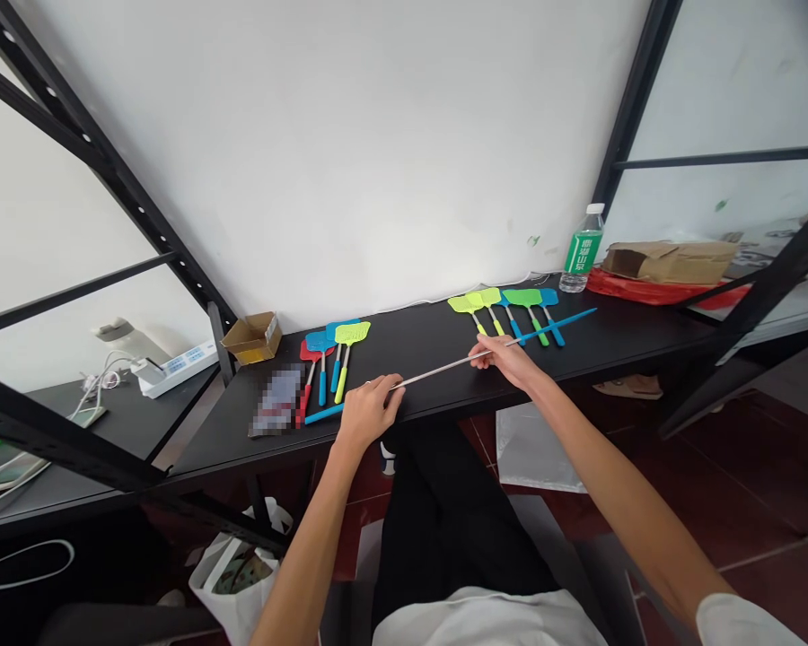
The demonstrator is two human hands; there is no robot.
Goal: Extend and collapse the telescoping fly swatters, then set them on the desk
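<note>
A long blue fly swatter (pixel 437 370) with a drawn-out metal rod lies slantwise across my front, over the black table's near part. My left hand (pixel 369 408) is closed around it where the rod meets the blue handle, which sticks out to the left. Farther right, my right hand (pixel 502 357) pinches the rod close to the blue head, seen edge-on. Short fly swatters lie on both sides: a group with a yellow-green one (pixel 352 334) and a red one (pixel 308 381) at left, and a yellow, blue and green group (pixel 526 299) at right.
On the black table (pixel 417 332) stand a small open cardboard box (pixel 252 337) and a water bottle (pixel 583 249). A blurred flat item (pixel 277 401) lies at the left. Black metal shelf posts (pixel 636 99) flank the table. A cardboard box (pixel 673 262) rests on red plastic at right.
</note>
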